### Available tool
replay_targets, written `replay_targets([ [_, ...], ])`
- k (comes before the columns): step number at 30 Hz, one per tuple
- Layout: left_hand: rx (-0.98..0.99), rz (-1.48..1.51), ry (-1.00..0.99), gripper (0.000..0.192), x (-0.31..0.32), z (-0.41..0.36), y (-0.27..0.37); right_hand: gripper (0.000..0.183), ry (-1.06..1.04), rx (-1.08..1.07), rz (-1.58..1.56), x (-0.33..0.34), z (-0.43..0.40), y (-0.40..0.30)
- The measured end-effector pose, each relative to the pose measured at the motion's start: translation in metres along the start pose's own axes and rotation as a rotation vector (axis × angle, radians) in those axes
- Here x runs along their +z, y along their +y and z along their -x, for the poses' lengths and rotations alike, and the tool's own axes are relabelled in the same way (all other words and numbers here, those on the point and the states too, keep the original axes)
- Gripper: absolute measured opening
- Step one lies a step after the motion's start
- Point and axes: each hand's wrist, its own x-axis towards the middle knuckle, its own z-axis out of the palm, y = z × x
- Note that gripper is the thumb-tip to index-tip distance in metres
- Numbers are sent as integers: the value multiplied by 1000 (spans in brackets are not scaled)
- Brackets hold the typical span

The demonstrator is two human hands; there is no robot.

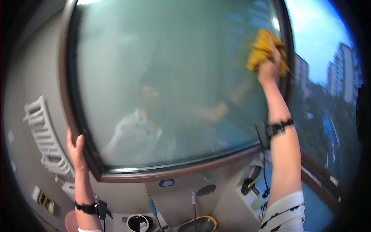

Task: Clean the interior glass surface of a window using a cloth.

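A large framed window sash [185, 58] fills the middle of the view, its glass hazy and reflecting a person in a pale patterned shirt. My right hand [269, 68] presses a bunched yellow cloth [262, 49] against the pane near its right edge. The cloth partly covers the dark border beside the brown frame [139, 177]. At the lower left, my left hand [76, 148] grips the side of that frame, thumb in front and fingers partly hidden behind it. Each forearm wears a black strap with a small device.
A white rack [47, 139] is on the left wall. Below stand a bin with a dark liner [138, 223], a blue-handled pole [153, 207] and a yellow-rimmed container [213, 221]. A cluttered ledge [250, 188] lies lower right. Outside the opening are tall buildings [342, 68] and trees.
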Motion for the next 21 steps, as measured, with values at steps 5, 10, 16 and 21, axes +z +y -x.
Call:
replay_targets([
  [5, 49, 105, -107, 82, 37, 6, 39, 51, 0, 18, 312, -14, 61, -6],
  [10, 77, 134, -114, 81, 30, 11, 49, 66, -149, -192, -30, 11, 100, -187],
  [16, 45, 262, -150, 86, 38, 11, 63, 64, -396, -443, -163, 53, 82, -321],
  [21, -41, 325, -208, 86, 36, 9, 54, 58, -194, -517, -442, 152, 14, -380],
])
